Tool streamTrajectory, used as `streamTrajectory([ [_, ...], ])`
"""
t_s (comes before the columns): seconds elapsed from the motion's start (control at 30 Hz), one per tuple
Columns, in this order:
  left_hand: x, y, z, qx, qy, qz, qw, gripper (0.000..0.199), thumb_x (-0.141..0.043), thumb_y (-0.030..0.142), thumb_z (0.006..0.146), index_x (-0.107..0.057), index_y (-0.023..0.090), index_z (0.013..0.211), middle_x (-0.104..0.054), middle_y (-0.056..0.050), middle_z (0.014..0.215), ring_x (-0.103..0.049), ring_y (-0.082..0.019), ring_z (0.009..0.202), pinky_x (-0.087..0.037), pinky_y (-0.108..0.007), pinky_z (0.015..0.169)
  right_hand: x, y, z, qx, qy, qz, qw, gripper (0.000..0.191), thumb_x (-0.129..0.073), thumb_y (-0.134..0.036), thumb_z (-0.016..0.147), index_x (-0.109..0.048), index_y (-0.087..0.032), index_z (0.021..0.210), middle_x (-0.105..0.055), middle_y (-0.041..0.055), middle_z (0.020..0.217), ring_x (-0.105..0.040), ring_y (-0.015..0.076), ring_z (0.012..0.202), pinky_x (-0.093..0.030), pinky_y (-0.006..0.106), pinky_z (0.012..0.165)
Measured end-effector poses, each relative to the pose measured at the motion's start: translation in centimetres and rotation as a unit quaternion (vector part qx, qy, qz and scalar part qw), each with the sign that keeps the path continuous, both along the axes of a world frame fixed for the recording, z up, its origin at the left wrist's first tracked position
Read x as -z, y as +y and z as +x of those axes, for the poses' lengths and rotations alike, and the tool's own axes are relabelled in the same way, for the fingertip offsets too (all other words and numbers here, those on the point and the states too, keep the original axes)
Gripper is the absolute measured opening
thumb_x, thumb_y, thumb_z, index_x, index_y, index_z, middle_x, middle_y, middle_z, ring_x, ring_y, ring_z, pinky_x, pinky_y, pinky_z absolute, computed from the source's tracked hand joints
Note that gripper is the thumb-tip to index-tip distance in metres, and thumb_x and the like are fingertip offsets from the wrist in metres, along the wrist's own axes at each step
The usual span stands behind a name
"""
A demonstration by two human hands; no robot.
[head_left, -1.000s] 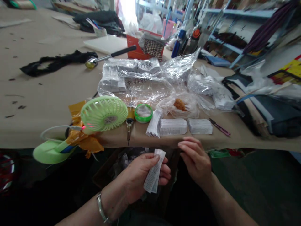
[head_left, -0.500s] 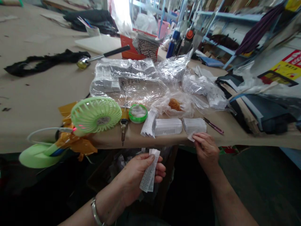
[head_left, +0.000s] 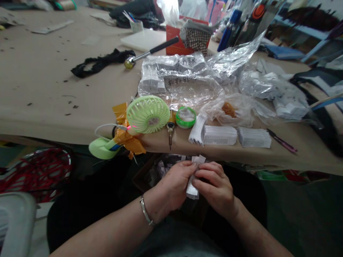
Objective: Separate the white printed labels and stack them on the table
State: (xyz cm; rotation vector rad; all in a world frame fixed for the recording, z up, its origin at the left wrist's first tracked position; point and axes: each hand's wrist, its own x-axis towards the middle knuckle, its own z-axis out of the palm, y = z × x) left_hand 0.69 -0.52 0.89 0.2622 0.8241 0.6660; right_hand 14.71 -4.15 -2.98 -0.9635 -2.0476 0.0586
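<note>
Below the table edge, my left hand (head_left: 177,185) grips a few narrow white printed labels (head_left: 193,191), upright between thumb and fingers. My right hand (head_left: 215,184) has its fingers closed on the same labels from the right side. On the table just above the hands lie a row of printed labels (head_left: 220,135), a second row of labels (head_left: 254,137) to its right and a leaning bundle of labels (head_left: 198,129) to its left. A small green round dish (head_left: 185,117) with white stuff inside stands behind the bundle.
A green fan (head_left: 148,115) is taped at the table edge, beside a soldering-iron-like tool (head_left: 170,134). Purple-handled snips (head_left: 282,141) lie right. Behind are clear plastic bags (head_left: 190,91), a bag with brown rubber bands (head_left: 228,110) and a hammer (head_left: 150,53).
My right hand has left the right-hand row of labels and come to the left hand, onto the labels there. The view has turned left.
</note>
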Motion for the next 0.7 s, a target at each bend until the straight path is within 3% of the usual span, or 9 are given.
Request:
streamTrajectory([
  [0.17, 0.5, 0.0, -0.3, -0.005, -0.016, -0.009, 1.000, 0.007, -0.069, 0.013, 0.070, -0.064, 0.009, 0.069, -0.059, -0.001, 0.064, -0.052, -0.006, 0.050, -0.037, -0.016, 0.045, 0.0, 0.0, 0.3, -0.036, -0.025, -0.018, 0.999, 0.016, -0.060, -0.012, 0.085, -0.070, -0.024, 0.090, -0.072, 0.0010, 0.089, -0.063, 0.0174, 0.097, -0.047, 0.040, 0.092],
  [0.33, 0.6, -0.2, -0.2, -0.020, -0.011, -0.004, 1.000, 0.008, -0.069, 0.014, 0.072, -0.064, 0.009, 0.072, -0.060, -0.001, 0.064, -0.053, -0.006, 0.051, -0.038, -0.016, 0.046, -0.6, -0.2, 0.0, -0.021, -0.031, -0.029, 0.999, 0.016, -0.058, -0.012, 0.087, -0.069, -0.023, 0.089, -0.073, 0.0014, 0.088, -0.063, 0.0181, 0.098, -0.045, 0.042, 0.094],
  [0.53, 0.6, -0.3, -0.3, 0.017, -0.019, 0.000, 1.000, 0.018, -0.075, 0.024, 0.071, -0.064, 0.009, 0.071, -0.061, -0.002, 0.064, -0.055, -0.007, 0.052, -0.039, -0.016, 0.048, -0.8, -0.4, 0.0, -0.036, -0.030, -0.047, 0.998, 0.018, -0.060, -0.012, 0.084, -0.067, -0.022, 0.096, -0.072, 0.0023, 0.093, -0.062, 0.0195, 0.101, -0.045, 0.042, 0.096],
  [0.6, 0.5, -0.1, -0.5, 0.026, 0.000, -0.003, 1.000, 0.015, -0.072, 0.023, 0.074, -0.064, 0.010, 0.072, -0.061, -0.002, 0.062, -0.055, -0.007, 0.050, -0.040, -0.017, 0.047, -0.9, -0.6, 0.2, -0.043, 0.006, -0.064, 0.997, 0.020, -0.065, -0.016, 0.082, -0.065, -0.022, 0.101, -0.071, 0.0042, 0.095, -0.061, 0.0216, 0.101, -0.047, 0.044, 0.094],
  [0.7, 0.3, 0.0, -1.0, 0.086, -0.006, 0.004, 0.996, 0.017, -0.063, 0.027, 0.082, -0.064, 0.011, 0.082, -0.063, -0.004, 0.063, -0.058, -0.010, 0.050, -0.047, -0.021, 0.050, -0.7, -0.6, 0.9, 0.003, 0.164, -0.122, 0.979, 0.017, -0.068, -0.023, 0.080, -0.063, -0.022, 0.097, -0.065, 0.0063, 0.094, -0.059, 0.0244, 0.103, -0.049, 0.044, 0.090],
])
